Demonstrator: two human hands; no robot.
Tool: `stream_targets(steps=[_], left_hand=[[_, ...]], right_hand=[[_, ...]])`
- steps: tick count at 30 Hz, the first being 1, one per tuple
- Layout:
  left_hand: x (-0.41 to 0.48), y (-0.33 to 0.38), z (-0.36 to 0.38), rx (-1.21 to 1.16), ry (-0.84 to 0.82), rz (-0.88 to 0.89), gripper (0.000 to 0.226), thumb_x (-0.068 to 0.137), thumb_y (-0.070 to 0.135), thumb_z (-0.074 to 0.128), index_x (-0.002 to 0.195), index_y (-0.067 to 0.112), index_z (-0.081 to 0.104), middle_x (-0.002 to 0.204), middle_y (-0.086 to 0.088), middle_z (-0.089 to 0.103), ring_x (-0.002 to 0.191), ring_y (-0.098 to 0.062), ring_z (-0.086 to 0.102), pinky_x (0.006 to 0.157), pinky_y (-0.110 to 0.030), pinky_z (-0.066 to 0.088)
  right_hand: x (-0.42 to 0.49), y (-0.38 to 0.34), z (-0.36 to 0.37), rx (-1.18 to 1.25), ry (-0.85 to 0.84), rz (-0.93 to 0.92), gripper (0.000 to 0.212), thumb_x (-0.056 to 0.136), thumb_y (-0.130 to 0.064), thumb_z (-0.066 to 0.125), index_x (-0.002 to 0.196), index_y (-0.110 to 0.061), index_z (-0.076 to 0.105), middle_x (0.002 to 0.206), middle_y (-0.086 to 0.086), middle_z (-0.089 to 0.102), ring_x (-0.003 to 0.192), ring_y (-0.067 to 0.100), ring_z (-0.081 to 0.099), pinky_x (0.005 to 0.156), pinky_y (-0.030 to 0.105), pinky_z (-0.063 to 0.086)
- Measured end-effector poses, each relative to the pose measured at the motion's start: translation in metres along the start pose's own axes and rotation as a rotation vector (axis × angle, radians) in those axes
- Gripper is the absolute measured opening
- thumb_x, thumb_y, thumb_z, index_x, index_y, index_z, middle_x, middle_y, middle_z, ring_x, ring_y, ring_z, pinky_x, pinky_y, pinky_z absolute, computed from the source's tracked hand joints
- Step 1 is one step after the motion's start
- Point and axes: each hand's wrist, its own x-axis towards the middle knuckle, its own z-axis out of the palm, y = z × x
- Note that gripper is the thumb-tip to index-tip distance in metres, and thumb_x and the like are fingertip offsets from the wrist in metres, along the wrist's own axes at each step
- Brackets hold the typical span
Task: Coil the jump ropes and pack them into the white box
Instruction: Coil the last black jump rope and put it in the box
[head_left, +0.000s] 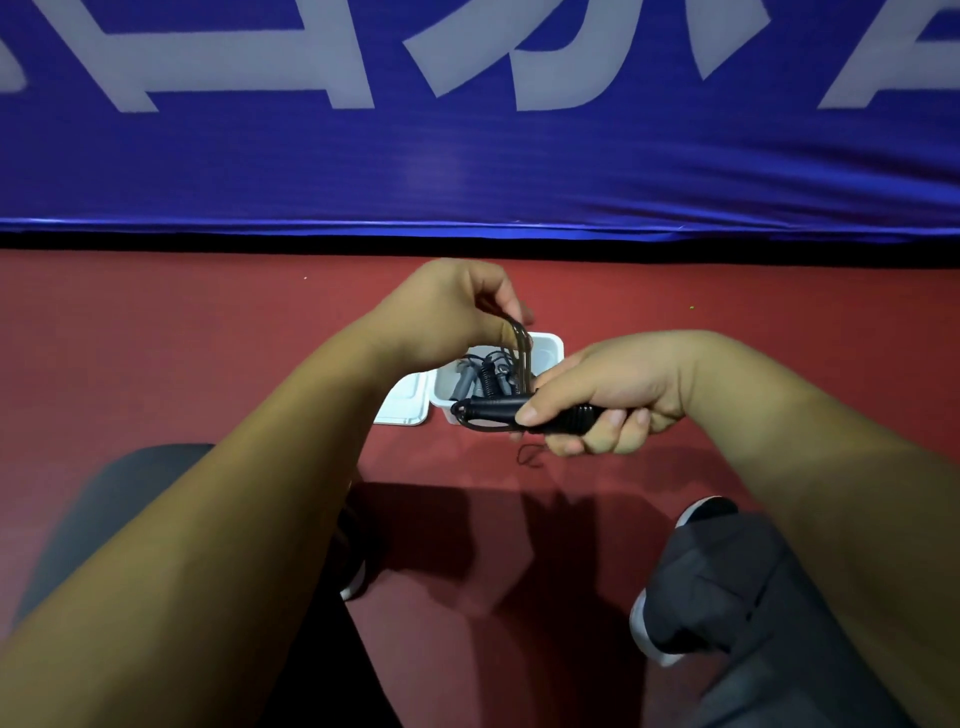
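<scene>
— Nearest us, over our grey trousers (727, 582), what do we hold?
— Our right hand (613, 395) is curled round the black handles (493, 408) of a jump rope (519, 364). Our left hand (447, 312), just beyond, pinches its cord loops (522, 338) from above.
— And the white box (550, 348)?
— Past the hands on the red floor (156, 338), open, with coiled ropes (488, 371) inside. Its lid (402, 402) lies just beside it on the left. A blue banner (467, 156) stands behind.
</scene>
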Motion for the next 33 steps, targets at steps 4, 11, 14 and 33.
stream_targets(steps=[4,11,14,33], left_hand=[[-0.003,0.002,0.002,0.163,0.044,0.054,0.018,0.081,0.001,0.083,0.084,0.015,0.073,0.087,0.001,0.078,0.072,-0.005,0.07,0.062,-0.019,0.053],[-0.008,0.003,0.007,0.358,-0.094,0.068,0.016,0.087,0.021,0.083,0.09,0.023,0.068,0.076,0.011,0.067,0.065,0.001,0.059,0.058,-0.016,0.043],[-0.01,0.002,0.011,0.35,-0.185,0.006,0.014,0.097,0.035,0.073,0.098,0.026,0.063,0.08,0.012,0.073,0.065,0.001,0.059,0.061,-0.021,0.045],[-0.004,-0.011,0.018,-0.257,0.001,-0.264,0.018,0.094,0.024,0.079,0.096,0.005,0.079,0.099,-0.021,0.078,0.088,-0.036,0.077,0.094,-0.051,0.062]], right_hand=[[0.009,0.005,-0.008,-0.106,0.142,0.008,0.02,0.104,-0.032,0.067,0.105,-0.012,0.065,0.077,0.009,0.06,0.045,0.009,0.027,0.036,0.014,0.019],[0.027,0.012,-0.027,-0.153,0.49,0.004,0.027,0.103,-0.033,0.066,0.114,-0.007,0.066,0.09,0.01,0.078,0.049,0.013,0.04,0.043,0.02,0.034],[0.032,0.013,-0.032,-0.114,0.644,-0.073,0.029,0.103,-0.032,0.063,0.111,-0.005,0.068,0.094,0.009,0.081,0.051,0.015,0.046,0.046,0.023,0.044],[0.036,-0.001,-0.03,0.594,0.608,-0.439,0.039,0.099,-0.059,0.064,0.106,-0.021,0.058,0.077,0.002,0.059,0.046,0.009,0.027,0.042,0.017,0.015]])
